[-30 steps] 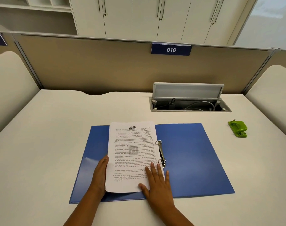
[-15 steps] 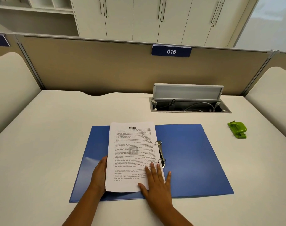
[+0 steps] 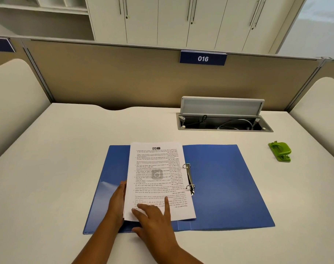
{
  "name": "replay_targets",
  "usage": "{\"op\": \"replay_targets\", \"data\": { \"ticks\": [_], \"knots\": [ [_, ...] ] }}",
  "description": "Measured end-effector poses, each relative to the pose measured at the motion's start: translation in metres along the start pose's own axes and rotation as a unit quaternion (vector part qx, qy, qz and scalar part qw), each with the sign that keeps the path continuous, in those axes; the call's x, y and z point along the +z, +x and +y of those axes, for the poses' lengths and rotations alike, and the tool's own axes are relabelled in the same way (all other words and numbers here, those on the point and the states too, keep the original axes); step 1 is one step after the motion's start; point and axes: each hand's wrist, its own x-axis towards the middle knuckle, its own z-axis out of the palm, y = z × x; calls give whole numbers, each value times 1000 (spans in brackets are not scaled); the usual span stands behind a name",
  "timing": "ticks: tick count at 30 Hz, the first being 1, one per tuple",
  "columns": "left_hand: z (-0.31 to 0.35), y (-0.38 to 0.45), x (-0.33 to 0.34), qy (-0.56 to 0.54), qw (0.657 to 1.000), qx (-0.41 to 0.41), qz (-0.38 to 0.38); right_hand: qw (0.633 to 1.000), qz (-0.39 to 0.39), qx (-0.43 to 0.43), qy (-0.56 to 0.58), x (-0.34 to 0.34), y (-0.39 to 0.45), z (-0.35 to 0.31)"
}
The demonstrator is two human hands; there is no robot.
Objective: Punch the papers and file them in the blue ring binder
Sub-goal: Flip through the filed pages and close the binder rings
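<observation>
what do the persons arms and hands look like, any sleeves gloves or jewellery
Both forearms are bare up to the bottom edge of the picture, with no sleeve in view. The left hand and right hand wear no gloves. No ring, watch or bracelet shows on the visible fingers or wrists.

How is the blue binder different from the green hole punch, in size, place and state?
The blue binder lies open in front of the person; the green hole punch sits far to the right. The binder is much bigger and flat. The binder carries the papers, under both hands; nothing touches the punch. Both rest on the desk.
</observation>
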Motion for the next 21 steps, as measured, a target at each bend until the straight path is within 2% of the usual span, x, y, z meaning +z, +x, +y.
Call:
{"op": "replay_targets", "data": {
  "ticks": [7, 16, 21],
  "knots": [
    [1, 0, 1, 10, 1000, -8, 10, 999, 11, 49, -7, -10, 15, 0],
    [1, 0, 2, 10, 1000, -19, 14, 996, -56, 63, -16, -18, 17, -1],
    [3, -2, 3, 35, 999, -15, 11, 998, -15, 58, -6, -19, 19, -1]
  ]
}}
